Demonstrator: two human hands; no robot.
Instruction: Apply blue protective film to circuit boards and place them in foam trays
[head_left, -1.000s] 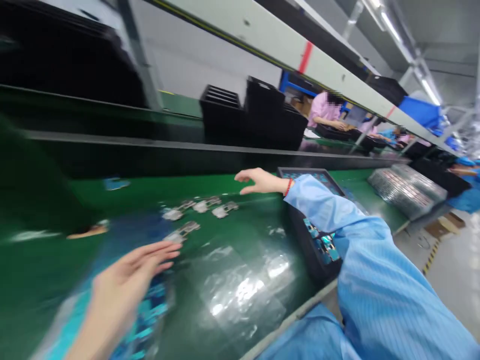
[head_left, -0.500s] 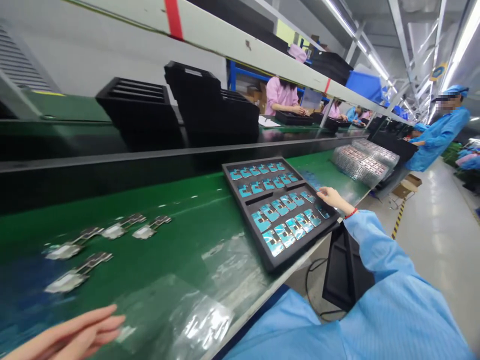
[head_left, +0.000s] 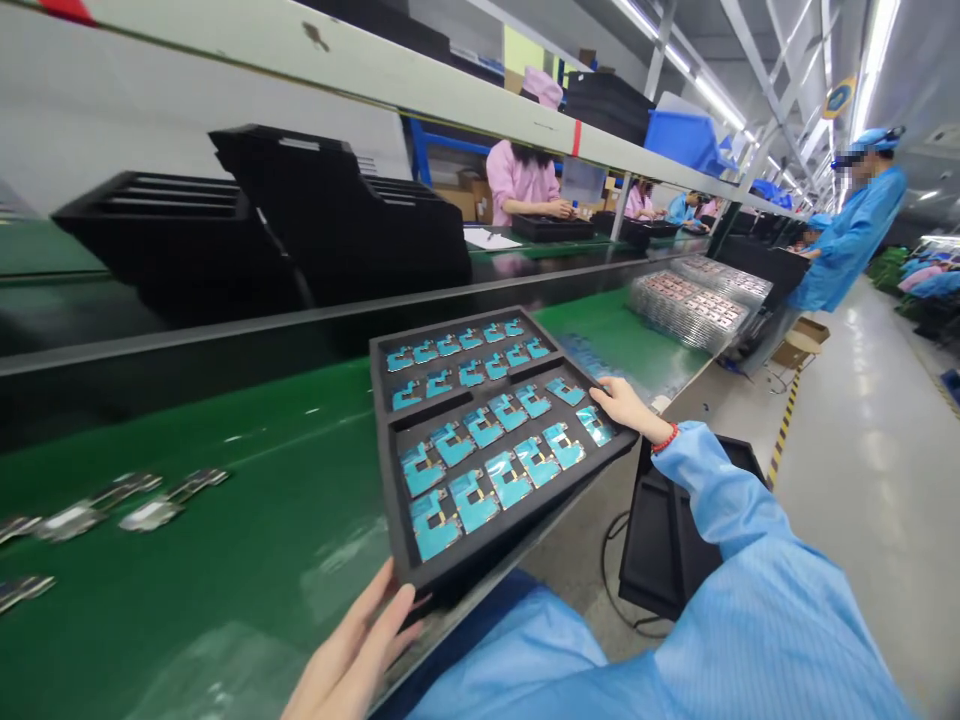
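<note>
A black tray (head_left: 390, 470) with several small blue parts (head_left: 480, 430) in its pockets lies tilted across the front edge of the green conveyor belt (head_left: 247, 530). My left hand (head_left: 360, 650) grips the tray's near corner from below, fingers pressed against its rim. My right hand (head_left: 626, 405) holds the tray's far right edge, fingers curled onto it. Both sleeves are light blue.
Several small metal pieces (head_left: 112, 500) lie on the belt at left. Stacks of black trays (head_left: 300, 220) stand behind the belt. Another black tray (head_left: 675, 530) leans below the table edge. Silver packs (head_left: 690, 295) sit further along. A person in blue (head_left: 847, 240) stands at right; others sit behind.
The view swung right. My left hand moved from the belt to the tray's near corner and took hold. The tray shifted toward me and over the belt's edge, right hand still on it.
</note>
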